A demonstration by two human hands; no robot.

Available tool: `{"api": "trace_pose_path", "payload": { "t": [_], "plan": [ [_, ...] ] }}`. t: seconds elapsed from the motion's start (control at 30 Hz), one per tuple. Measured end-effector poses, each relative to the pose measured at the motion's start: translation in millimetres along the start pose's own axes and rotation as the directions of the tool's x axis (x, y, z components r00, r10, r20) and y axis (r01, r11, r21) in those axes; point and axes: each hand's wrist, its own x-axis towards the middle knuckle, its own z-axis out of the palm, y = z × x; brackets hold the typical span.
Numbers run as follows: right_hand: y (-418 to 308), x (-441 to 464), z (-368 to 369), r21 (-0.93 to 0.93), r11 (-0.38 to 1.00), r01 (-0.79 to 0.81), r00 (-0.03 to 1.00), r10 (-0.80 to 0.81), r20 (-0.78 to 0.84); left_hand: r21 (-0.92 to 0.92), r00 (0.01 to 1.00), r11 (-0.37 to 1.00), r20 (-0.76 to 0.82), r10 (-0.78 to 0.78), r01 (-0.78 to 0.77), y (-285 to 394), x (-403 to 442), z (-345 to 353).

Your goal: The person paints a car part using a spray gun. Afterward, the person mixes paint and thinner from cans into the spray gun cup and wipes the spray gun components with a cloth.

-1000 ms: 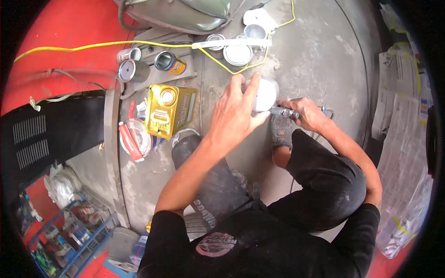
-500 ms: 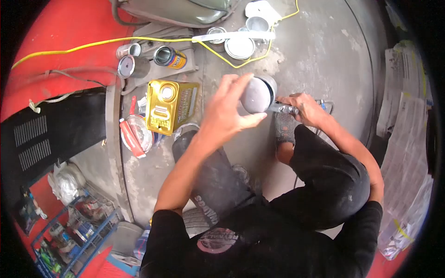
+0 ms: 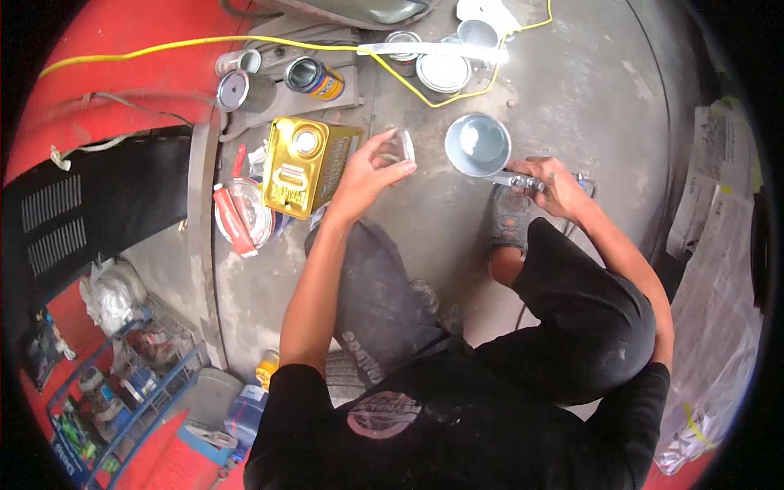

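In the head view, the gold tin (image 3: 314, 167) is standing on the floor with its capped top turning toward the camera, and everything else is spreading around it. Just right of the gold tin, the left hand (image 3: 366, 175) is grasping a pale lid (image 3: 409, 145) between curving fingers and thumb; the lid is showing nearly edge-on. This hand is partly overlapping the tin's right side, and whether they are touching I cannot tell. Farther right of the gold tin, well apart from it, a grey cup (image 3: 478, 145) is sitting uncovered, its round mouth facing the camera and its pale inside shining; how full it is I cannot tell. A metal tool (image 3: 523, 181) is meeting the cup's lower right edge, and the right hand (image 3: 555, 184) is closing its fingers on that tool, the hand itself masking part of the grip. Just left of the gold tin, a red tube (image 3: 234, 219) is lying across a round can top (image 3: 259, 214). Above the gold tin, an orange-labelled can (image 3: 321, 80) is standing open, with a grey can (image 3: 247, 91) beside it. Above and right of the tin, a yellow cord (image 3: 433, 104) is looping around a white-topped can (image 3: 443, 75).
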Motion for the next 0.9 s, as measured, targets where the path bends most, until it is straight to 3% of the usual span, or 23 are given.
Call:
{"api": "trace_pose_path", "payload": {
  "t": [0.07,0.13,0.17,0.2,0.27,0.33,0.43,0.53,0.57,0.67,0.77,0.9],
  "plan": [
    [1.3,1.7,2.3,0.026,1.0,-0.014,1.0,0.015,-0.028,-0.125,1.0,0.992,0.021,-0.021,0.023,-18.3,13.1,-7.4],
    [-3.2,0.9,-3.4,0.033,0.995,-0.094,0.995,0.095,-0.03,-0.393,0.992,0.915,0.116,-0.048,0.091,-29.4,24.7,-16.9],
    [0.6,0.0,-1.7,0.034,0.999,-0.012,0.995,0.015,-0.095,-0.495,0.985,0.861,0.166,-0.044,0.121,-31.1,28.6,-21.6],
    [0.7,-0.1,-2.3,0.02,0.999,-0.031,0.996,0.032,-0.087,-0.587,0.976,0.794,0.216,-0.034,0.158,-28.9,30.1,-23.3],
    [1.1,-3.5,-7.7,-0.017,0.997,-0.076,0.994,0.074,-0.079,-0.609,0.972,0.779,0.236,-0.001,0.149,-26.4,31.6,-20.4],
    [4.3,-9.7,-9.0,-0.008,1.0,-0.004,0.993,0.003,-0.117,-0.613,0.968,0.777,0.252,0.022,0.142,-21.6,29.3,-16.9],
    [4.7,-6.8,-6.3,-0.015,1.0,0.016,0.99,-0.018,-0.138,-0.444,0.998,0.896,0.053,0.018,0.008,-10.4,11.5,1.6],
    [4.8,-4.9,-6.3,-0.02,1.0,0.0,0.994,-0.002,-0.113,-0.015,0.991,0.992,-0.044,0.127,-0.127,24.7,-19.2,8.6],
    [5.0,-5.1,-6.7,-0.024,1.0,-0.015,0.995,0.013,-0.101,0.037,0.974,0.981,-0.118,0.192,-0.189,35.3,-33.0,9.6],
    [7.4,-6.9,-6.4,-0.002,1.0,-0.028,0.992,0.027,-0.122,0.438,0.882,0.878,-0.313,0.352,-0.195,60.0,-64.3,-8.5],
    [6.7,-5.9,-10.5,-0.011,0.998,-0.066,0.989,0.064,-0.131,0.605,0.825,0.787,-0.38,0.419,-0.121,74.9,-79.8,-27.7],
    [2.0,-5.0,-21.6,0.013,0.994,-0.109,0.987,0.11,-0.121,0.694,0.847,0.717,-0.344,0.405,-0.061,74.7,-80.4,-24.3]
  ]
}}
